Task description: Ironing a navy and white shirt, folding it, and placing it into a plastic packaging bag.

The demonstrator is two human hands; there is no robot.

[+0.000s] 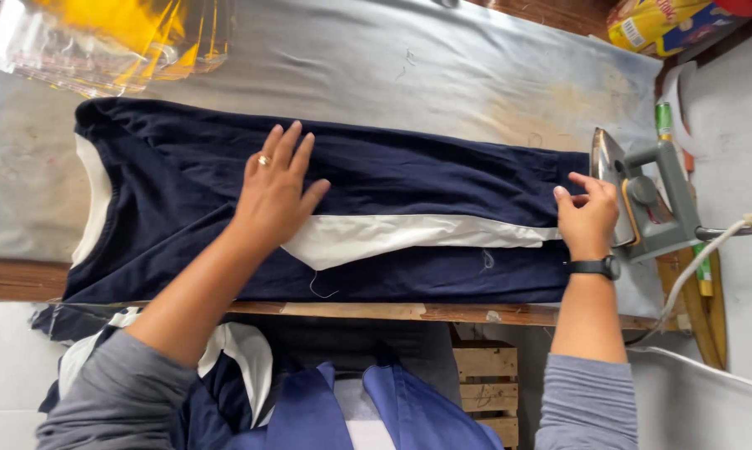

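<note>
A navy blue garment (392,171) with white panels lies folded lengthwise on a grey padded ironing table (442,75). My left hand (277,187) lies flat on the navy cloth near its middle, fingers spread, a ring on one finger. My right hand (587,217), with a black watch on the wrist, pinches the garment's right edge where a white strip (409,233) ends. A grey electric iron (642,200) stands on its heel just right of that hand, its soleplate facing the garment.
A stack of clear plastic bags with yellow inside (109,37) lies at the table's far left corner. Yellow packets (667,21) sit at the far right. The iron's white cord (692,267) trails off right. More navy and white cloth (242,367) hangs below the table's wooden edge.
</note>
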